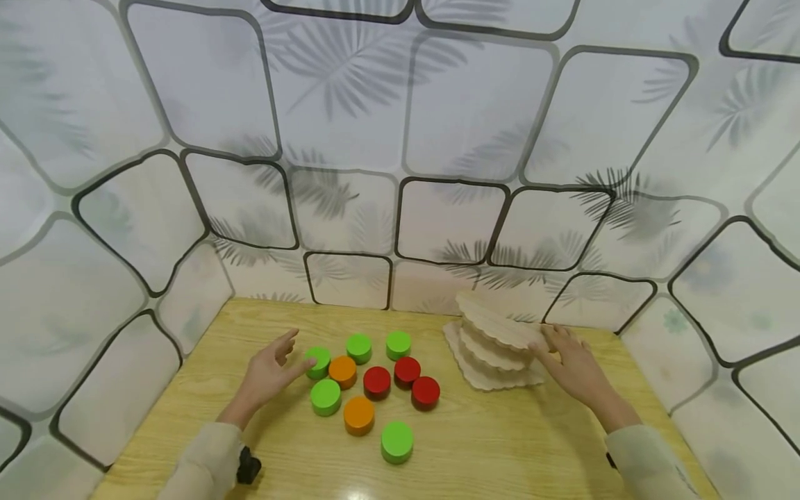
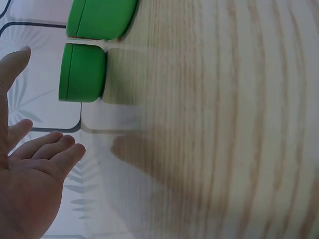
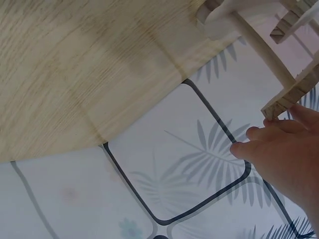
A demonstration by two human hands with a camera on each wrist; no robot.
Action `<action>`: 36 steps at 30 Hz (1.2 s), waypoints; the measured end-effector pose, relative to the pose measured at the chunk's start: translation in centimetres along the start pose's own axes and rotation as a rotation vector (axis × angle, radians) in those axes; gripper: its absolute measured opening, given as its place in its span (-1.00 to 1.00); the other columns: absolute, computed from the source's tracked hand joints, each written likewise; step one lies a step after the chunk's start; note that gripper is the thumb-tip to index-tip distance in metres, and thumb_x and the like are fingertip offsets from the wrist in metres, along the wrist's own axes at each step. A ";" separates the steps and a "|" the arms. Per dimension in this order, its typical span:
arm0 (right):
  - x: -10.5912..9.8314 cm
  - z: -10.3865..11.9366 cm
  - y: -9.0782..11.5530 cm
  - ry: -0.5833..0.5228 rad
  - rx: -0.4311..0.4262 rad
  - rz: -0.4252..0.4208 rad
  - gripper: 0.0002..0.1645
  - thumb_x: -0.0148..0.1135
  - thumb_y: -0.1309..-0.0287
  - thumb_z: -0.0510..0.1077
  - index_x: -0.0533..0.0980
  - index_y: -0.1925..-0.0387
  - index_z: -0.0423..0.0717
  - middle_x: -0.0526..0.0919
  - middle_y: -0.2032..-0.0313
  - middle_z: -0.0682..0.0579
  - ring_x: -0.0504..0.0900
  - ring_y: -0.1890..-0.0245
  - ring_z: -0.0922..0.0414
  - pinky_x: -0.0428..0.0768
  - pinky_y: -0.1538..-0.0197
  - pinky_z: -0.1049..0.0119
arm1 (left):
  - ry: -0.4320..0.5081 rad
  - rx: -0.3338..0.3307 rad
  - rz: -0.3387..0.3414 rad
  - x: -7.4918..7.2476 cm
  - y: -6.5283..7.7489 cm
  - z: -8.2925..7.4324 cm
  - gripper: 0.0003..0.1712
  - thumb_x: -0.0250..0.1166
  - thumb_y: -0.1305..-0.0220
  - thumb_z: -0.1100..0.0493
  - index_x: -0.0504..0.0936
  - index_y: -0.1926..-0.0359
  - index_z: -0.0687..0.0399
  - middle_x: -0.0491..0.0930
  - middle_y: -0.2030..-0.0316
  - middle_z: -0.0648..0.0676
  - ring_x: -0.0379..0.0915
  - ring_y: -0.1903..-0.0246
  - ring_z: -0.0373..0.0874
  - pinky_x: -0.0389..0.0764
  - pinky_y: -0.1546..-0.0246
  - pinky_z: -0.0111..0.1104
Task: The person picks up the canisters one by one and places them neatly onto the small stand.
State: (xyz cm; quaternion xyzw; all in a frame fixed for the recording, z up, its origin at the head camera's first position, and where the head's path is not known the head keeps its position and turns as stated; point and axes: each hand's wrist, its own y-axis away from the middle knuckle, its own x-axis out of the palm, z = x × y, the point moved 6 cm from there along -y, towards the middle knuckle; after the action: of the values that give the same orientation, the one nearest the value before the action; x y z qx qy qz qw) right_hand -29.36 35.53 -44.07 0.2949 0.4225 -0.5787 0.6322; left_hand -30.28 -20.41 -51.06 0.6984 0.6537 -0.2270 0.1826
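Observation:
Small round green, orange and red blocks lie on the wooden table. My left hand (image 1: 269,371) is beside a green block (image 1: 318,362), its thumb near that block and its fingers loosely extended. In the left wrist view, the hand (image 2: 37,172) holds nothing, and a green block (image 2: 82,72) stands beyond it. To the right is a pale wooden tiered stand (image 1: 494,351) with scalloped edges, its top tier tilted. My right hand (image 1: 575,368) rests at the right edge of this stand. In the right wrist view, relaxed fingers (image 3: 251,144) lie against a wooden edge of the stand (image 3: 286,99).
More blocks sit near the middle: an orange block (image 1: 359,415), a red block (image 1: 377,382) and a green block (image 1: 396,442) closest to me. A patterned wall covering (image 1: 350,208) encloses the table (image 1: 487,444) at the back and sides.

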 end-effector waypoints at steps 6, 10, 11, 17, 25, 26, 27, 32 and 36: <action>0.2 -0.4 0.2 -0.010 0.008 -0.004 -0.06 0.02 -0.59 0.27 0.13 -0.61 -0.33 0.07 -0.56 -0.53 -0.04 -0.57 -0.52 -0.16 -0.46 -0.62 | -0.010 0.002 -0.015 0.5 0.1 0.4 -0.01 0.46 -0.35 -0.17 0.27 -0.59 0.20 0.38 -0.45 0.45 0.42 -0.39 0.38 0.52 -0.35 0.16; 0.2 -0.5 0.4 -0.014 0.011 -0.006 -0.05 0.03 -0.59 0.25 0.11 -0.60 -0.37 0.05 -0.56 -0.54 -0.05 -0.56 -0.54 -0.16 -0.45 -0.63 | -0.013 0.009 0.001 1.0 0.0 0.4 -0.05 0.48 -0.34 -0.14 0.33 -0.56 0.21 0.41 -0.44 0.43 0.44 -0.38 0.36 0.52 -0.36 0.13; 0.2 -0.6 0.4 -0.019 0.013 -0.005 -0.05 0.03 -0.59 0.24 0.10 -0.60 -0.38 0.04 -0.56 -0.54 -0.06 -0.56 -0.54 -0.17 -0.45 -0.63 | -0.018 0.012 0.005 1.1 0.0 0.3 -0.05 0.48 -0.34 -0.13 0.34 -0.56 0.21 0.42 -0.43 0.43 0.45 -0.38 0.36 0.53 -0.35 0.13; 0.3 -0.7 0.4 -0.033 0.014 -0.002 -0.04 0.02 -0.60 0.24 0.06 -0.62 -0.37 -0.01 -0.58 -0.54 -0.10 -0.57 -0.54 -0.20 -0.46 -0.62 | -0.047 0.045 0.015 1.5 -0.3 0.0 -0.07 0.51 -0.31 -0.10 0.38 -0.53 0.24 0.49 -0.38 0.41 0.53 -0.32 0.32 0.55 -0.33 0.13; 0.3 -0.9 0.6 -0.033 0.016 -0.001 -0.04 0.01 -0.61 0.24 0.05 -0.62 -0.38 -0.03 -0.57 -0.56 -0.09 -0.55 -0.57 -0.18 -0.46 -0.63 | -0.093 0.071 0.032 1.9 -0.3 0.1 -0.09 0.53 -0.30 -0.03 0.40 -0.49 0.34 0.49 -0.40 0.37 0.45 -0.38 0.32 0.49 -0.38 0.13; 0.3 -0.9 0.6 -0.028 0.014 -0.003 -0.04 0.00 -0.61 0.24 0.05 -0.62 -0.38 -0.02 -0.57 -0.56 -0.08 -0.55 -0.57 -0.17 -0.45 -0.63 | -0.090 0.071 0.033 2.0 -0.3 0.1 -0.09 0.54 -0.29 -0.03 0.40 -0.49 0.34 0.49 -0.40 0.37 0.45 -0.38 0.32 0.49 -0.38 0.14; 0.4 -1.0 0.6 -0.023 0.013 -0.005 -0.05 0.00 -0.61 0.23 0.05 -0.62 -0.38 -0.02 -0.57 -0.56 -0.07 -0.55 -0.58 -0.16 -0.45 -0.64 | -0.092 0.076 0.033 2.0 -0.3 0.2 -0.10 0.53 -0.29 -0.03 0.41 -0.48 0.35 0.50 -0.39 0.37 0.45 -0.37 0.32 0.49 -0.38 0.15; 0.4 -1.1 0.5 -0.005 0.007 -0.007 -0.06 0.01 -0.61 0.23 0.07 -0.61 -0.38 -0.01 -0.57 -0.56 -0.07 -0.55 -0.57 -0.13 -0.43 -0.65 | -0.108 0.084 0.015 2.1 -0.4 0.4 -0.16 0.55 -0.28 0.00 0.48 -0.43 0.35 0.56 -0.33 0.38 0.50 -0.32 0.31 0.52 -0.34 0.15; 0.5 -1.1 0.4 -0.006 0.004 -0.002 -0.06 0.02 -0.60 0.23 0.07 -0.61 -0.38 -0.01 -0.57 -0.57 -0.08 -0.55 -0.58 -0.13 -0.43 -0.65 | -0.106 0.081 -0.005 2.1 -0.3 0.5 -0.23 0.56 -0.26 0.01 0.56 -0.37 0.29 0.62 -0.27 0.34 0.56 -0.26 0.26 0.56 -0.30 0.12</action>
State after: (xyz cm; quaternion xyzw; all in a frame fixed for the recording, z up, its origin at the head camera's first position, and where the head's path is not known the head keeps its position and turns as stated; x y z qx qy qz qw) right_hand -29.21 36.27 -45.09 0.2942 0.4198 -0.5811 0.6321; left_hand -30.53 -18.98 -52.65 0.6907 0.6351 -0.2903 0.1879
